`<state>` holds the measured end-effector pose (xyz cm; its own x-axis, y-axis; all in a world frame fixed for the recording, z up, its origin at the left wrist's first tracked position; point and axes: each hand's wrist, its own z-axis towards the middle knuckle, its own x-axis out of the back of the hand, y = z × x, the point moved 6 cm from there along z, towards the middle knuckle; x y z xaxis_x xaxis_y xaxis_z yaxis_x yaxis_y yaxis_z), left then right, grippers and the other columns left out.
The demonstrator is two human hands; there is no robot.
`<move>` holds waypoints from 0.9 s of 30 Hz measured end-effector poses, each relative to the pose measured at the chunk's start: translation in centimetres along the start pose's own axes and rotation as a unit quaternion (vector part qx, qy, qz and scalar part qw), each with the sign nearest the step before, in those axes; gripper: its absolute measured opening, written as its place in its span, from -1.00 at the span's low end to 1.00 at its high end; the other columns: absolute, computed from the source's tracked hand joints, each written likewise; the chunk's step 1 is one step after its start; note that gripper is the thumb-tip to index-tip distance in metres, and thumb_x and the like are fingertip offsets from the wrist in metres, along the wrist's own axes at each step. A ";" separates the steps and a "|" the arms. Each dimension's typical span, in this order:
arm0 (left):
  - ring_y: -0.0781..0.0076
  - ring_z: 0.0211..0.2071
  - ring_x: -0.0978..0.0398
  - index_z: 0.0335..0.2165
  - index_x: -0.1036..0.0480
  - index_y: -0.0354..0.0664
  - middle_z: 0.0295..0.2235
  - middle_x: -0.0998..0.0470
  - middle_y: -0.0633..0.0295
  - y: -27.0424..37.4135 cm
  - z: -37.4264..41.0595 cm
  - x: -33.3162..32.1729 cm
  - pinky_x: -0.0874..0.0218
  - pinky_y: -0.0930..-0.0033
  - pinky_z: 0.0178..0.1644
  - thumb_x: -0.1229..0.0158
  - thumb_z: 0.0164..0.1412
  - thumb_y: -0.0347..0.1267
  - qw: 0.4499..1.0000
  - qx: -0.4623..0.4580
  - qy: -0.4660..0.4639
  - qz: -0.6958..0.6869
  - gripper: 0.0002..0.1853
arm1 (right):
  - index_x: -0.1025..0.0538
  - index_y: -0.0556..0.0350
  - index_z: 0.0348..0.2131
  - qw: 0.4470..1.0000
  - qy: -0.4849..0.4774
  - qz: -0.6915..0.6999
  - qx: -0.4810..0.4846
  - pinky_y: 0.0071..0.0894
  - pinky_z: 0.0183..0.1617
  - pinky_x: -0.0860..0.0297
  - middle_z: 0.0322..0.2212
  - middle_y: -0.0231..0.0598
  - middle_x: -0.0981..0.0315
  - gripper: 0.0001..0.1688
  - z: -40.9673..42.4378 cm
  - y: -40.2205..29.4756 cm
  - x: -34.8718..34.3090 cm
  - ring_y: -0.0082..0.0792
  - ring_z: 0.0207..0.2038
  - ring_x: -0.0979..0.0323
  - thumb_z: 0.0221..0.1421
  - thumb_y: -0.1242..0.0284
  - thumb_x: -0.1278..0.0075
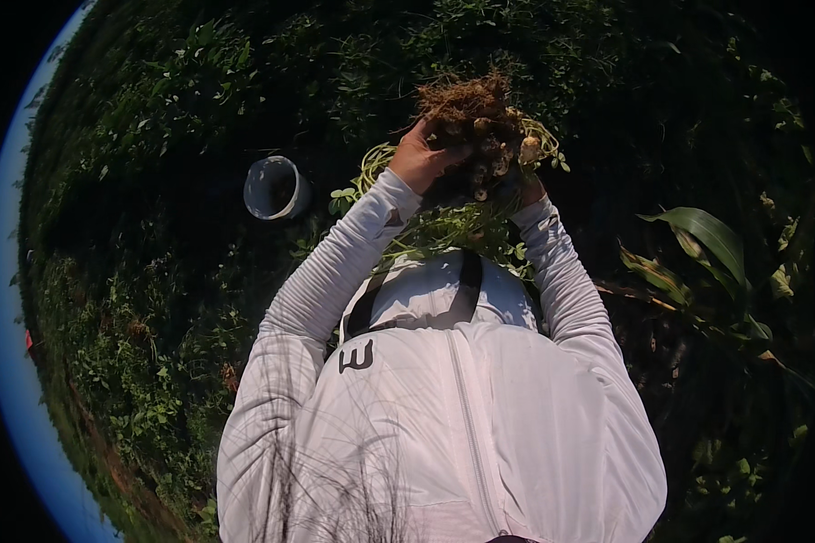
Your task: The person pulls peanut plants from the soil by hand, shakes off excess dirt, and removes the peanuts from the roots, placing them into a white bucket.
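An uprooted peanut plant is held up before me, its tangled brown roots (465, 98) uppermost and its pale pods (530, 149) hanging among dark soil. My left hand (424, 157) grips the root clump from the left, thumb across it. On the right, my right hand (533, 190) is mostly hidden behind the clump and in shade; how its fingers lie cannot be seen. The plant's green stems and leaves (472, 227) hang beneath both hands, over my lap.
A whitish plastic bucket (299, 197) stands on the ground to the left. Low leafy plants (149, 400) grow on the left and ahead. A broad-leaved plant, perhaps maize (710, 237), leans in at the right, close to my right arm.
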<state>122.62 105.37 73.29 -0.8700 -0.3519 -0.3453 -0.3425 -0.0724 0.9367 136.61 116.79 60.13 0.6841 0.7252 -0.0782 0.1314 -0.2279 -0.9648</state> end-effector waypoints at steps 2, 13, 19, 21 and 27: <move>0.46 -0.23 -0.36 -0.11 -0.24 -0.24 -0.22 -0.39 0.22 0.8 0.4 -1.4 -0.22 0.47 -0.14 -0.11 -0.08 -0.56 0.998 -0.002 0.019 0.067 -0.52 | -0.21 0.05 -0.03 0.995 -0.035 0.093 0.001 -0.23 -0.12 -0.27 -0.08 -0.22 -0.20 -0.50 -0.3 -1.3 -0.2 -0.24 -0.15 -0.27 0.06 0.21 0.30; 0.42 -0.13 -0.29 0.05 0.02 -0.23 -0.10 -0.28 0.16 -3.8 3.6 -6.0 -0.17 0.43 -0.10 -0.05 0.02 -0.44 0.993 -0.019 0.110 -0.045 -0.37 | -0.29 0.13 -0.11 0.813 -0.146 0.543 -0.151 -0.30 -0.25 -0.37 -0.24 -0.19 -0.34 -0.58 -3.0 -4.1 3.3 -0.29 -0.30 -0.38 0.11 0.27 0.31; 0.30 -0.05 -0.23 0.02 -0.03 -0.34 -0.05 -0.23 0.04 -8.3 -0.6 -6.2 -0.08 0.39 0.00 -0.13 -0.06 -0.17 0.954 0.166 0.183 0.169 -0.24 | -0.36 0.14 -0.26 0.859 -0.118 0.446 -0.222 -0.30 -0.36 -0.36 -0.42 -0.17 -0.39 -0.61 0.1 6.3 8.5 -0.27 -0.41 -0.35 0.09 0.21 0.29; 0.26 -0.04 -0.23 0.00 -0.08 -0.38 -0.05 -0.23 -0.02 -10.7 -3.0 -5.8 -0.05 0.40 0.01 -0.13 -0.10 -0.07 0.922 0.109 0.203 0.311 -0.20 | -0.37 0.13 -0.28 0.924 -0.066 0.277 -0.257 -0.20 -0.25 -0.34 -0.40 -0.16 -0.41 -0.54 -2.4 2.9 7.7 -0.21 -0.32 -0.36 0.03 0.13 0.24; 0.20 -0.06 -0.23 -0.09 -0.25 -0.20 -0.11 -0.31 0.07 -14.9 -5.5 -7.4 0.12 0.29 0.07 -0.14 -0.21 0.07 0.867 0.188 0.254 0.386 -0.23 | -0.23 0.06 -0.05 0.862 -0.283 0.355 -0.228 -0.22 -0.13 -0.32 -0.14 -0.17 -0.28 -0.40 -3.8 1.9 5.0 -0.18 -0.17 -0.31 -0.02 0.10 0.17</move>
<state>136.09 103.90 62.24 -0.6558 -0.5324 0.5353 0.0984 0.6427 0.7598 142.97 117.51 58.84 0.2655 0.4700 -0.8418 0.1801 -0.8819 -0.4356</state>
